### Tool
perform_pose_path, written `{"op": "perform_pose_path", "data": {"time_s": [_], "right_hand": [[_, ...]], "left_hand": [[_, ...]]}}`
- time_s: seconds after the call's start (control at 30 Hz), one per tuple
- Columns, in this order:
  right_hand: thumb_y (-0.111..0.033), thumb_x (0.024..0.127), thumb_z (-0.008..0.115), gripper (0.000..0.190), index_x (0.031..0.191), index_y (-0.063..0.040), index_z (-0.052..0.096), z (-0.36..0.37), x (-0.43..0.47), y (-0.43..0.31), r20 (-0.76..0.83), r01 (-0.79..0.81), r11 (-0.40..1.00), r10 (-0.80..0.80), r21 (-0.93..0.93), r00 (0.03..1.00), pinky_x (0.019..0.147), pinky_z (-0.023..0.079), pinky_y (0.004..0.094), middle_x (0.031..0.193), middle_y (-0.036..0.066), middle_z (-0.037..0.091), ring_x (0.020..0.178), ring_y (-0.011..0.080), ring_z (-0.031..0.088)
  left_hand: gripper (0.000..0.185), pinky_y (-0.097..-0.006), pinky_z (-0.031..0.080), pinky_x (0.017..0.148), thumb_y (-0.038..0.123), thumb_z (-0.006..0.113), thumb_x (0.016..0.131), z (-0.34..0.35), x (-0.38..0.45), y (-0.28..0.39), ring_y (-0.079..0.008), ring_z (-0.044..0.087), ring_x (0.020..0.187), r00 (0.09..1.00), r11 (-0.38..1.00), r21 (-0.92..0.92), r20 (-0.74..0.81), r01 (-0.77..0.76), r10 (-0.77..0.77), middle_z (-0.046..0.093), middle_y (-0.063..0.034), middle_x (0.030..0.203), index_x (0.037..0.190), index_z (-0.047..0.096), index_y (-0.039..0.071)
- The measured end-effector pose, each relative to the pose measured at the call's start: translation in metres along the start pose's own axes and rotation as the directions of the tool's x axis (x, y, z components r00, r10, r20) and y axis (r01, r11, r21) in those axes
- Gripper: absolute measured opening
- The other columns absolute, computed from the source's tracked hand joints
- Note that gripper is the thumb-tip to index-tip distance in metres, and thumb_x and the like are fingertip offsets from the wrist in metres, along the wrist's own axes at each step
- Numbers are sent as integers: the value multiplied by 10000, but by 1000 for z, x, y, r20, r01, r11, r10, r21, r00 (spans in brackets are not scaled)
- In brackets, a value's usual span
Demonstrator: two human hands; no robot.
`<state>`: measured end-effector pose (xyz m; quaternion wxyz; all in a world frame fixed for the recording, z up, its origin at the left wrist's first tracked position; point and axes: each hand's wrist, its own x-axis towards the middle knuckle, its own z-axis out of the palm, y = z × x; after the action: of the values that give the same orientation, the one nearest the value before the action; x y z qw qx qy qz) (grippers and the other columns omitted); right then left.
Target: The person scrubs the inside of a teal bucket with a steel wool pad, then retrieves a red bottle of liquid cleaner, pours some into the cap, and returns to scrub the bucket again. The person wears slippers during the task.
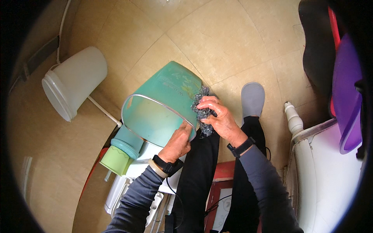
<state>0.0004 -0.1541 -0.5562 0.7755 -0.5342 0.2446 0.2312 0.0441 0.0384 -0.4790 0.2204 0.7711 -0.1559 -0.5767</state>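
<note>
A translucent green plastic bin [163, 87] with a clear rim, printed leaves and writing lies tilted on its side before me, its mouth towards me. My left hand [177, 142] grips the bin's rim at the lower right, with some fingers inside the mouth. In my right hand [220, 116] is a grey metal scouring pad [204, 112], its fingers curled around it. The pad touches the bin's outer wall on the right side, near the base. The skin of the right hand looks wet.
A white plastic bucket [78, 81] is at the left. Green and blue containers [116, 160] sit below the bin. My slippered foot [253, 97] stands on the tiled floor [215, 43]. At the right are a white surface [326, 171], a turned white post [293, 118] and a purple basin [346, 96].
</note>
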Motion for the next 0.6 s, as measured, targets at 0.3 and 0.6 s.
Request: {"op": "perform_pose_path", "data": {"time_s": [0.3, 0.6], "right_hand": [[8, 717, 732, 343, 1030, -130, 753, 6, 65, 2, -12, 238, 895, -261, -377, 965, 999, 462, 405, 1192, 76, 681, 1095, 317, 568], [-29, 774, 674, 350, 1117, -83, 714, -21, 37, 42, -125, 312, 907, -357, -284, 926, 1090, 373, 363, 1277, 99, 625, 1239, 306, 512]], "left_hand": [[661, -530, 488, 966, -127, 632, 689, 3, -3, -9, -542, 519, 1193, 988, 991, 117, 131, 71, -86, 497, -364, 1336, 1326, 460, -90], [518, -481, 523, 1000, 233, 715, 950, -66, 25, 28, -320, 637, 1178, 884, 484, -852, -370, -200, -287, 631, -166, 1308, 1356, 512, -16]]}}
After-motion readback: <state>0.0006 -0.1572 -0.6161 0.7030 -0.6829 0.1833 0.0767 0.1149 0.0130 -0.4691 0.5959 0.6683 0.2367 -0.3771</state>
